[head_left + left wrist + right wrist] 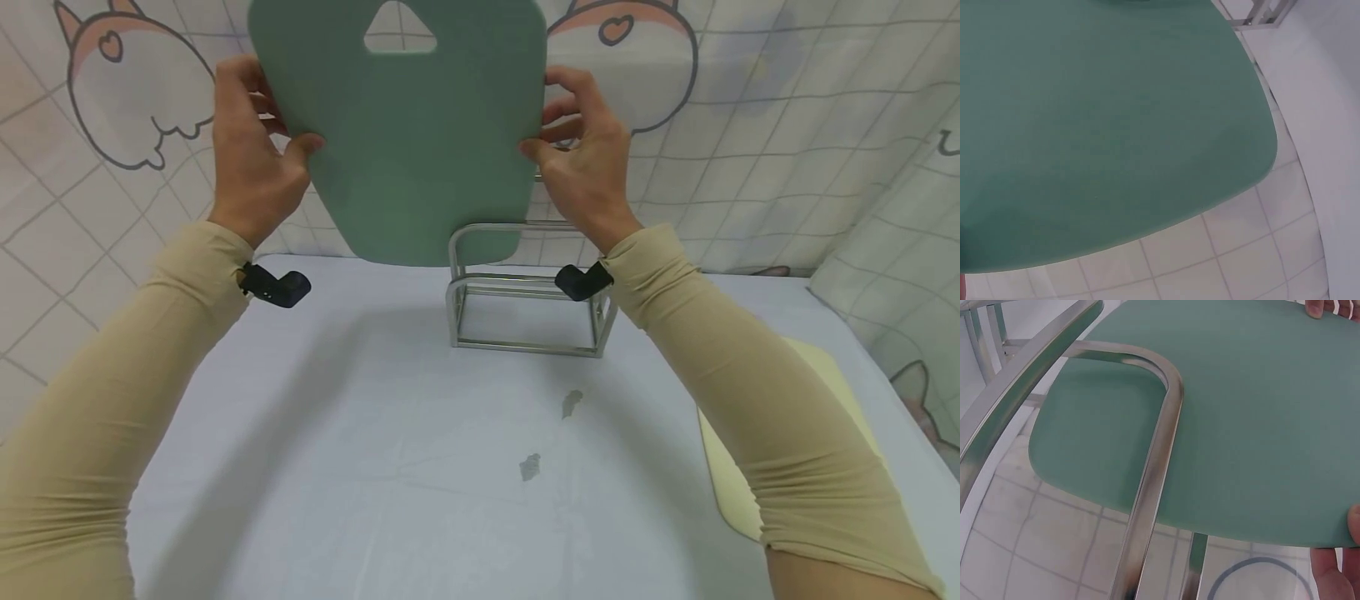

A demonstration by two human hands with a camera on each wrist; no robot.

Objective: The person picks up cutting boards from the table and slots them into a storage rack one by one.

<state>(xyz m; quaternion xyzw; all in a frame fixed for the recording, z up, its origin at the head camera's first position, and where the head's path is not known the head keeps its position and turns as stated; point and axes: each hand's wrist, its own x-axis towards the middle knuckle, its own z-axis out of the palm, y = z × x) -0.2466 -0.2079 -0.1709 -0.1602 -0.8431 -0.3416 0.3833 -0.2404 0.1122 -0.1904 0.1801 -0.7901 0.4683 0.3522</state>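
A green cutting board (420,142) with a triangular hole near its top is held up in front of the wall. My left hand (258,162) grips its left edge, thumb on the near face. The right hand (588,162) pinches the opposite edge in the same way. Below, the board's lower right corner sits behind a front bar of a metal rack (525,346). In the right wrist view, rack bars (1157,469) cross before the board (1254,425), and another bar shows beneath its edge. The left wrist view is mostly filled by the board (1110,125).
A pale yellow board (731,475) lies on the white-covered table (375,433) at the right, partly hidden by my right forearm. Two small grey patches mark the cover. Behind hangs a checked curtain (750,150) with cartoon animals.
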